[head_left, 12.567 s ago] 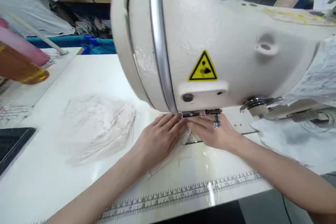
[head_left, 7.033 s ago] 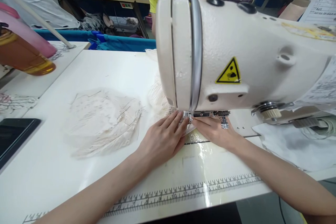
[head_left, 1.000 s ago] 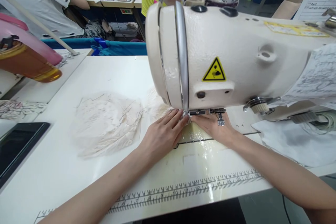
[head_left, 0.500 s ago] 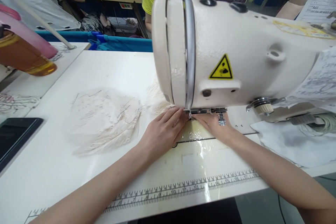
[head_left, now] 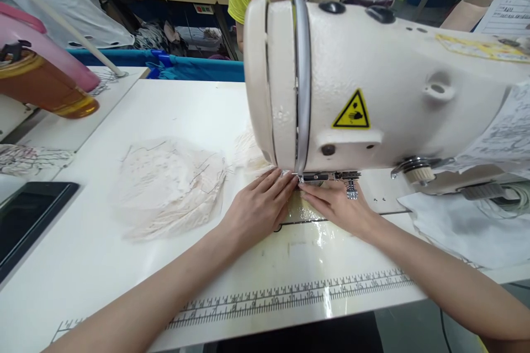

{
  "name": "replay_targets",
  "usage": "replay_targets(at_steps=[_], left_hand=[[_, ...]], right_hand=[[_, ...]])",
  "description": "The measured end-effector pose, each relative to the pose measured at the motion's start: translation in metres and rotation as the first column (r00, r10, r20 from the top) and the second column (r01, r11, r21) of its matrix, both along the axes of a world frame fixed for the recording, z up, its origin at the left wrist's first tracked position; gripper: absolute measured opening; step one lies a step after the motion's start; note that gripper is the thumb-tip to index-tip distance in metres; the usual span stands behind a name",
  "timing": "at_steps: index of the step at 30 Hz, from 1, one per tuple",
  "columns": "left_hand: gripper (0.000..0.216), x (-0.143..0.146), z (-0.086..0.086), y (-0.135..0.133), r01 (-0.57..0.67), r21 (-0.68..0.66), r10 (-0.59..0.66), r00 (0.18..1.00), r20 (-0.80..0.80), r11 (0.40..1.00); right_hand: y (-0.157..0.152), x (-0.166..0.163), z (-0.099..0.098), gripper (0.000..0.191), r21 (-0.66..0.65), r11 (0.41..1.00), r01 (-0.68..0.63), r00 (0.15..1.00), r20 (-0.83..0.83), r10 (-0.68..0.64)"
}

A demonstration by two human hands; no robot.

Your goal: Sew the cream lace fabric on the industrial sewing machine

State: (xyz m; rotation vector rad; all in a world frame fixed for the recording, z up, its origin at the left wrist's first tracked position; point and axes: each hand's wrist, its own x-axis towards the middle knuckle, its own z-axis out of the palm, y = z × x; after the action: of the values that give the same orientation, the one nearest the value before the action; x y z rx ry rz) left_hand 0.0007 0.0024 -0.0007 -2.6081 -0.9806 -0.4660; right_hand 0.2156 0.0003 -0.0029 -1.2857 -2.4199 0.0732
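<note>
My left hand (head_left: 259,201) lies flat with its fingers stretched out just left of the presser foot (head_left: 301,177) of a sewing machine (head_left: 351,88). Its fingertips reach the edge of a sheer pale fabric (head_left: 248,154), partly hidden behind the machine head. On the other side, my right hand (head_left: 342,207) has its thumb and fingers pressed together close by the foot. Whatever is between those fingertips is too small and covered to make out. A second piece of sheer beige fabric (head_left: 174,187), crumpled, rests on the white table left of my left hand.
A dark phone (head_left: 35,220) lies at the left, below an amber cup (head_left: 49,85) and a pink bottle (head_left: 53,47). White cloth (head_left: 464,231) is at the right. A printed ruler (head_left: 290,300) runs along the front edge. Two people sit beyond the table.
My right hand's fingers have drawn in, so the thumb and fingers show more plainly by the foot. The left hand stays nearly in place. The whole view has shifted slightly.
</note>
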Motion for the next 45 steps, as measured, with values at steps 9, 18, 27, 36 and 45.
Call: replay_targets(at_steps=[9, 18, 27, 36, 45], left_hand=[[0.035, 0.001, 0.000, -0.001, -0.018, 0.011, 0.018, 1.000, -0.016, 1.000], [0.038, 0.003, 0.002, -0.001, -0.072, -0.015, 0.071, 0.996, -0.045, 0.997], [0.039, 0.007, 0.000, -0.003, -0.131, -0.073, 0.130, 0.991, -0.023, 0.989], [0.039, 0.007, -0.004, -0.004, -0.143, -0.101, 0.145, 0.989, 0.010, 0.984], [0.029, -0.005, 0.045, -0.010, -0.405, -0.104, 0.398, 0.914, -0.081, 0.908]], right_hand=[[0.000, 0.001, 0.002, 0.038, -0.013, 1.000, -0.004, 1.000, -0.017, 0.004], [0.002, -0.001, 0.003, 0.040, -0.006, 1.000, -0.009, 0.995, 0.096, 0.010], [-0.003, -0.004, -0.007, 0.039, 0.184, 0.983, 0.005, 0.981, 0.190, -0.041], [0.005, 0.002, -0.009, 0.022, 0.271, 0.963, -0.008, 0.998, 0.065, -0.010], [0.010, 0.011, -0.012, 0.013, 0.337, 0.939, -0.067, 0.998, 0.013, 0.066]])
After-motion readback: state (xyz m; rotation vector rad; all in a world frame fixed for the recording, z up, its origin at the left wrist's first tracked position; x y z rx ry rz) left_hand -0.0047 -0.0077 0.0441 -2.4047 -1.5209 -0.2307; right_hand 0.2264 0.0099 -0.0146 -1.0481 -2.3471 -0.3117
